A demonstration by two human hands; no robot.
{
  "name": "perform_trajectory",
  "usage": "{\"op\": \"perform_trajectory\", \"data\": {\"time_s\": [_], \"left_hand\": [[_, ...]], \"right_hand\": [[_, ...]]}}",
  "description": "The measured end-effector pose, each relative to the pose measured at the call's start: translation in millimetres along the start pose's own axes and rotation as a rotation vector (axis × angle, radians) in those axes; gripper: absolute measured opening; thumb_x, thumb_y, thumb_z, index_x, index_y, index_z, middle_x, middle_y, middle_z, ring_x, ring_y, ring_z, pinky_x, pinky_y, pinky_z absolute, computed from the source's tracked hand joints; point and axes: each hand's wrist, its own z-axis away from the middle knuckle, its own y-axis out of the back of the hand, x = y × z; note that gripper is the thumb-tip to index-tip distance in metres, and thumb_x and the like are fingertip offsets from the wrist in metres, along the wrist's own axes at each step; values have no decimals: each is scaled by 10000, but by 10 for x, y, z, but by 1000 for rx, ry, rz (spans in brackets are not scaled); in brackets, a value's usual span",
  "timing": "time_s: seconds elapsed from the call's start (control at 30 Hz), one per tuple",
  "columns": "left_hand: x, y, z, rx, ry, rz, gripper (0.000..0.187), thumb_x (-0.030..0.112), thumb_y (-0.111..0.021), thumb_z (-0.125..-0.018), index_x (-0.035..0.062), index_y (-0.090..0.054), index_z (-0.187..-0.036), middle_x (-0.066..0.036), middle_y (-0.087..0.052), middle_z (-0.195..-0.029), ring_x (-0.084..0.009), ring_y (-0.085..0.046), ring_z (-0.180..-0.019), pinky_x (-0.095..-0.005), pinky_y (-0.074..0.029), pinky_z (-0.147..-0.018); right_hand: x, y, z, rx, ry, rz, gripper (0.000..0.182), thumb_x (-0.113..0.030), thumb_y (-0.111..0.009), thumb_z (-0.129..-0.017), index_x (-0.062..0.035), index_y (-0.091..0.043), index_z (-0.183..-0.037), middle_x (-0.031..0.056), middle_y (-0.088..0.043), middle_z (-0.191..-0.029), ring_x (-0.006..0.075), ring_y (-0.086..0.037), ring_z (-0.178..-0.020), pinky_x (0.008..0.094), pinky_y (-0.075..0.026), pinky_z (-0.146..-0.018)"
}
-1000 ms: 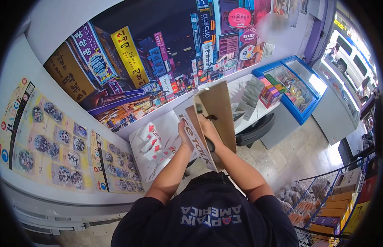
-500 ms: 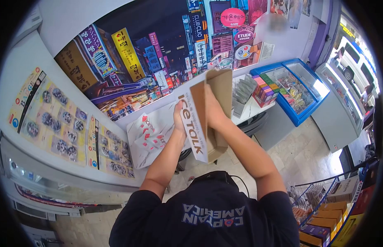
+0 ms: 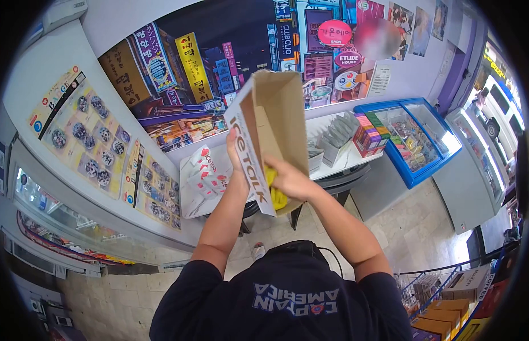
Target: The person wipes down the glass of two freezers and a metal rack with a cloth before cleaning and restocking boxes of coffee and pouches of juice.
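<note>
An open cardboard box [image 3: 287,108], white outside with "ICE TALK" lettering and brown inside, is held tilted up before me. My left hand [image 3: 236,152] grips its left wall from outside, with part of the fingers hidden. Inside the lower part of the box, my right hand [image 3: 291,181] is on a soft, crumpled yellow cloth [image 3: 277,199]. The fingers curl over the cloth, which bunches out below them.
Behind the box stands a white marble-patterned table [image 3: 193,206] bearing printed ICE TALK bags [image 3: 206,173], grey packets [image 3: 339,133] and stacked colourful boxes [image 3: 368,135]. A blue-rimmed freezer [image 3: 409,142] is at right. Wire shelving [image 3: 440,290] with goods stands lower right.
The box has tipped so that more of its inside shows. My right hand has moved lower in it, and the yellow cloth has come into view under its fingers.
</note>
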Motion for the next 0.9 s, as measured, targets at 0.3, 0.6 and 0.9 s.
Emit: {"op": "perform_trajectory", "data": {"time_s": [0.3,0.6,0.9], "left_hand": [[-298,203,223,-74,171,-275,547,411,-577,-847,-5,-552,-1201,-145,-673,-1033,-232,-682,-858,-347,-568,-764],[260,223,22,-46,254,-333,499,353,-530,-901,-26,-519,-1227,-169,-664,-1058,-241,-690,-915,-363,-582,-784],[474,607,-271,152,195,-300,432,338,-569,-890,7,-569,-1168,-128,-680,-983,-214,-686,-818,-333,-577,-718]], "right_hand": [[683,247,-214,282,192,482,455,-154,-592,-863,-12,-505,-1287,226,-570,-1227,351,-559,-1143,395,-446,-958],[598,119,-67,157,175,650,374,-182,-586,-878,-17,-558,-1213,233,-604,-1178,400,-563,-1125,430,-464,-927],[995,-84,-631,539,67,556,215,-88,-498,-885,10,-609,-1041,187,-627,-1010,359,-580,-993,400,-473,-846]]}}
